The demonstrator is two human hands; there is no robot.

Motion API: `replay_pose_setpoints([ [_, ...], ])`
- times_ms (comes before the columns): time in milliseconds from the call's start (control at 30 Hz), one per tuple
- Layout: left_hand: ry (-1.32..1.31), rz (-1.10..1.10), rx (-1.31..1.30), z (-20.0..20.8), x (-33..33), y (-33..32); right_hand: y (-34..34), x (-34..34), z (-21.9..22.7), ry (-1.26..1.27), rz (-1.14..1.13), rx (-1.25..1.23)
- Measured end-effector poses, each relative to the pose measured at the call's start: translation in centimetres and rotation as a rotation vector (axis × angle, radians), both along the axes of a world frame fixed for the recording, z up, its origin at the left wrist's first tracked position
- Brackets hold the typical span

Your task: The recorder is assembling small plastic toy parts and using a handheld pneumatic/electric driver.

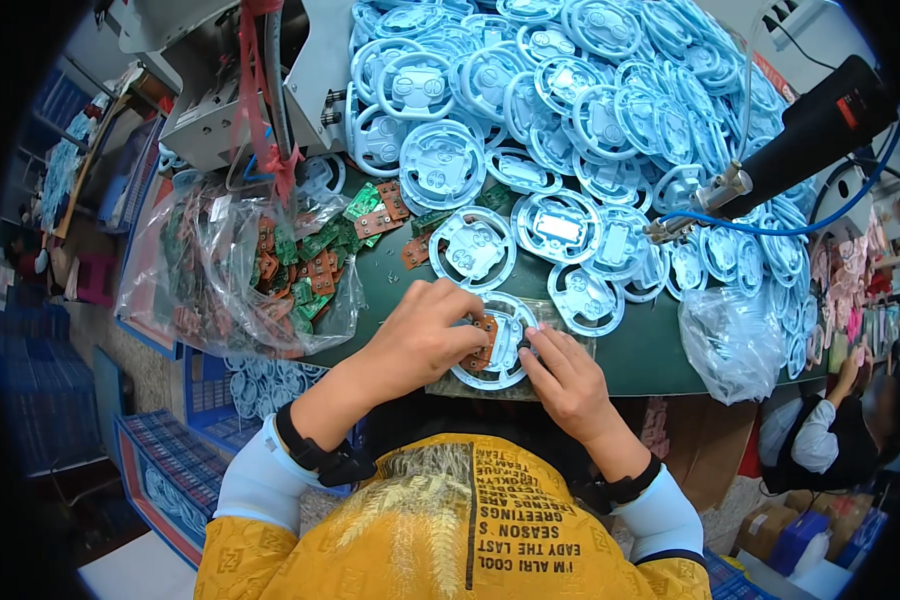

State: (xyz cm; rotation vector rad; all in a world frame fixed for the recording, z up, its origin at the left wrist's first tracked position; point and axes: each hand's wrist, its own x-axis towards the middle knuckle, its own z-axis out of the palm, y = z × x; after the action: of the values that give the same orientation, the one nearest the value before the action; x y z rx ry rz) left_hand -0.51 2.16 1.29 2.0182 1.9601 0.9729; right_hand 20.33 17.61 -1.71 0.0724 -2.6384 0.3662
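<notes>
A light blue plastic toy steering wheel part (505, 372) lies on the near edge of the bench in front of me. On its left half sits a small brown circuit board (485, 343). My left hand (425, 335) is closed over that board, thumb and fingertips gripping its edge. The fingers of my right hand (570, 385) are bent together at the right side of the rim. By their tips shows a small dark spot I cannot make out. Another blue wheel part (472, 248) rests just beyond my hands.
Blue wheel parts (590, 110) are heaped at the back and right. A plastic bag with green and brown circuit boards (305, 275) lies left. From the right reaches a black screwdriver-like tool (815, 135); a clear bag (732, 345) is below it. A person (840, 430) sits far right.
</notes>
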Motion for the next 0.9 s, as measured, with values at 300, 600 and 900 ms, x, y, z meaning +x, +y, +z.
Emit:
replay_pose_setpoints([
  [300,0.026,-0.028,-0.068,-0.3,0.3,1.5,0.0,0.1,-0.3,0.005,-0.014,-0.014],
  [600,0.027,0.044,-0.126,0.1,1.3,1.7,0.2,0.2,-0.3,0.000,-0.013,-0.005],
  [900,-0.011,0.063,-0.088,-0.7,1.6,1.0,-0.1,0.1,-0.5,0.014,-0.009,-0.004],
])
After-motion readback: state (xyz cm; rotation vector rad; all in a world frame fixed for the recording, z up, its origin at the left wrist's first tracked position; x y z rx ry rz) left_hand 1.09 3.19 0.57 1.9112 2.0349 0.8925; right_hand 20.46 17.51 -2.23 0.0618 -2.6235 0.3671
